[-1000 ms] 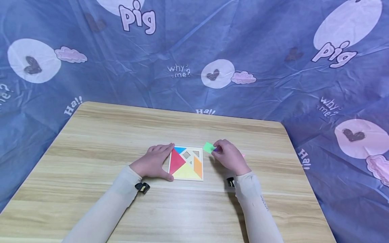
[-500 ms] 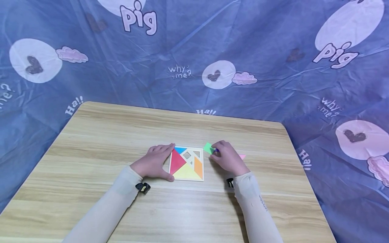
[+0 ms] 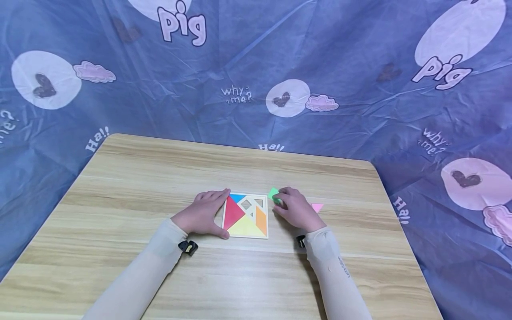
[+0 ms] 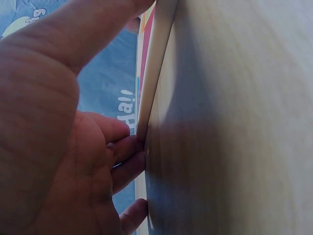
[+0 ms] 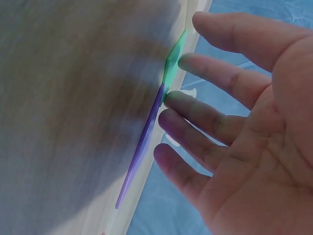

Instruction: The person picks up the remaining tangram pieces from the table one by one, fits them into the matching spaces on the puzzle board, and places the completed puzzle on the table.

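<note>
My left hand holds a square tangram tray by its left side, thumb at the near corner and fingertips at the far one. Red, blue, yellow and orange pieces sit in the tray; three cut-outs show at its upper right. Beside the tray my right hand hovers low with fingers extended, fingertips right at a green square piece. In the right wrist view a purple piece lies flat against the green one, below the parted fingers. The hand hides the purple piece in the head view.
A pink triangular piece lies on the wooden table just right of my right hand. A blue printed cloth hangs behind the table and along its sides.
My right fingers have let go of the purple piece and shifted slightly left over the green one. More of the pink piece shows. The left hand and tray stay put.
</note>
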